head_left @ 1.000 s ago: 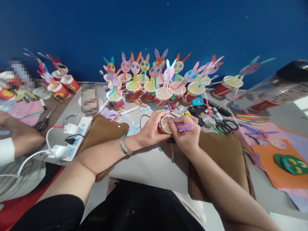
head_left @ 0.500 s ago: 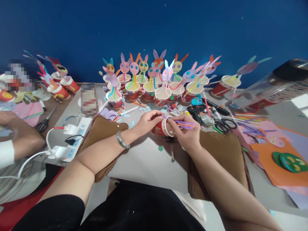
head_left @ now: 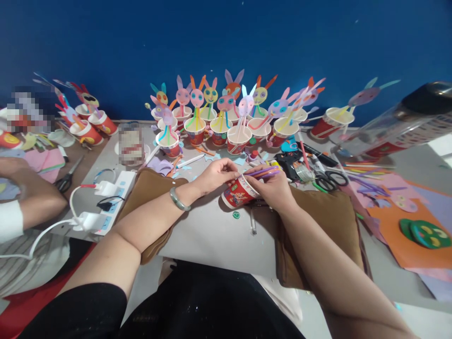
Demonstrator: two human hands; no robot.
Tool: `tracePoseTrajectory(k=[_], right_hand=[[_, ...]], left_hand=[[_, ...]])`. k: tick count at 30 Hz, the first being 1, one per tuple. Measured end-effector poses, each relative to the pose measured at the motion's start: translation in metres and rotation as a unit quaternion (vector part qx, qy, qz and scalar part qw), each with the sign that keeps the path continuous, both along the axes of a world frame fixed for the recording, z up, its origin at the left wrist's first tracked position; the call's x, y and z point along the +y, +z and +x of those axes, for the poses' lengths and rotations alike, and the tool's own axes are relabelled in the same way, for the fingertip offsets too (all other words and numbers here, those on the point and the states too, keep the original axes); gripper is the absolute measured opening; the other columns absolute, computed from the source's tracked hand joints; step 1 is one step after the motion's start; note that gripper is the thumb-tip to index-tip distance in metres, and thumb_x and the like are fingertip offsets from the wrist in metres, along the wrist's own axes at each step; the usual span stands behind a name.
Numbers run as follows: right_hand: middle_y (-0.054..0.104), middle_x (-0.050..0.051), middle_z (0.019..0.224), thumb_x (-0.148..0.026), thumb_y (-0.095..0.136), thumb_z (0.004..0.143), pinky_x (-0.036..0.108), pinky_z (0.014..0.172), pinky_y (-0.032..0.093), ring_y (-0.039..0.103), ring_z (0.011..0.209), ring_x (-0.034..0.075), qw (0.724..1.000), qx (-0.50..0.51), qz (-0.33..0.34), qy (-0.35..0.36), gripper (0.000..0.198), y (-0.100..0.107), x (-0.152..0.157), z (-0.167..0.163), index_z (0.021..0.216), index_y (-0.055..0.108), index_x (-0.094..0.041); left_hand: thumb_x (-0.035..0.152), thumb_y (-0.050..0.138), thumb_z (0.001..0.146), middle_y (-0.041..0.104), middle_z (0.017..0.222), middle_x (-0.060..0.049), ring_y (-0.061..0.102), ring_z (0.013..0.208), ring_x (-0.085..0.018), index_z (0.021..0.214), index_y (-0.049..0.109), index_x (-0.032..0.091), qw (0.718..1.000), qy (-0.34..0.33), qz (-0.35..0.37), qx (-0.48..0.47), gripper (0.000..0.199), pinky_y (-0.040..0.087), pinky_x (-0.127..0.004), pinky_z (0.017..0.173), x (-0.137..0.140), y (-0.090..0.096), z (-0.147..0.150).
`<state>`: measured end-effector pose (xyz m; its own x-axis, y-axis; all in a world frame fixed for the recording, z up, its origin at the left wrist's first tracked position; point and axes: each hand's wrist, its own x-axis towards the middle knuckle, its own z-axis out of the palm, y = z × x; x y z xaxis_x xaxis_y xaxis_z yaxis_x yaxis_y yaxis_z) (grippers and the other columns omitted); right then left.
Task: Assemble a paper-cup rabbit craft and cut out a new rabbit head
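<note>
L hand (head_left: 218, 178) had its fingertips at the rim of a tilted red paper cup (head_left: 239, 193), & R hand (head_left: 270, 186) held purple & orange strips (head_left: 264, 173) right by the same rim. Behind stood a bunch of cups w/ rabbit-eared figures (head_left: 195, 133) nr the blue wall (head_left: 212, 37), w/ blk scissors (head_left: 332, 180) & a clear bottle (head_left: 386, 125) off to the R. Co-worker's arm (head_left: 40, 205) was far L, past the white pwr strip (head_left: 118, 200)
</note>
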<state>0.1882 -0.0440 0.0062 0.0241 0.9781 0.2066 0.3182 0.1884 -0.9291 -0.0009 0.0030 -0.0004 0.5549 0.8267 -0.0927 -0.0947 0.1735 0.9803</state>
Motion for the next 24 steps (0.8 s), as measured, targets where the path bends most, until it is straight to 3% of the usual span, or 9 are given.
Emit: tracePoseTrajectory(k=[7, 14, 18, 21, 24], right_hand=[[0.078, 0.004, 0.085, -0.029, 0.077, 0.075, 0.038, 0.079, 0.058, 0.072, 0.081, 0.022, 0.998, -0.046, 0.051, -0.001, 0.012, -0.004, 0.003, 0.008, 0.083, 0.076, -0.020], [0.076, 0.002, 0.078, -0.035, 0.075, 0.078, 0.036, 0.074, 0.053, 0.066, 0.072, 0.019, 0.997, -0.060, 0.038, -0.033, 0.013, -0.012, 0.004, 0.013, 0.080, 0.077, -0.022], [0.077, 0.004, 0.081, -0.038, 0.075, 0.081, 0.037, 0.073, 0.052, 0.065, 0.073, 0.021, 0.993, -0.090, 0.077, -0.005, 0.014, -0.011, 0.003, 0.009, 0.083, 0.080, -0.025], [0.075, 0.003, 0.076, -0.040, 0.072, 0.086, 0.038, 0.075, 0.050, 0.062, 0.071, 0.020, 0.983, -0.129, 0.124, 0.042, 0.017, -0.010, 0.003, 0.008, 0.083, 0.080, -0.026], [0.072, 0.003, 0.071, -0.039, 0.067, 0.090, 0.038, 0.076, 0.048, 0.061, 0.070, 0.021, 0.966, -0.174, 0.163, 0.099, 0.018, -0.011, 0.003, 0.006, 0.087, 0.080, -0.027]], left_hand=[[0.030, 0.087, 0.075, 0.062, 0.079, 0.004, 0.062, 0.066, -0.008, 0.098, 0.058, 0.016, 0.999, -0.029, -0.039, 0.003, 0.040, 0.051, -0.025, 0.065, 0.009, 0.010, -0.014], [0.017, 0.072, 0.082, 0.064, 0.081, 0.000, 0.061, 0.070, -0.009, 0.100, 0.065, 0.013, 0.995, -0.079, -0.034, 0.043, 0.019, 0.051, -0.028, 0.073, 0.013, 0.015, -0.019], [0.028, 0.065, 0.088, 0.062, 0.083, 0.001, 0.056, 0.069, -0.008, 0.098, 0.066, 0.015, 0.992, -0.088, 0.048, 0.079, 0.015, 0.045, -0.024, 0.067, 0.010, 0.018, -0.018], [0.043, 0.077, 0.082, 0.063, 0.090, 0.000, 0.058, 0.077, -0.011, 0.095, 0.063, 0.017, 0.980, -0.085, 0.153, 0.099, 0.032, 0.046, -0.026, 0.071, 0.005, 0.018, -0.015], [0.055, 0.077, 0.081, 0.062, 0.089, 0.000, 0.056, 0.077, -0.013, 0.094, 0.061, 0.018, 0.966, -0.065, 0.214, 0.133, 0.042, 0.045, -0.027, 0.072, -0.002, 0.015, -0.012]])
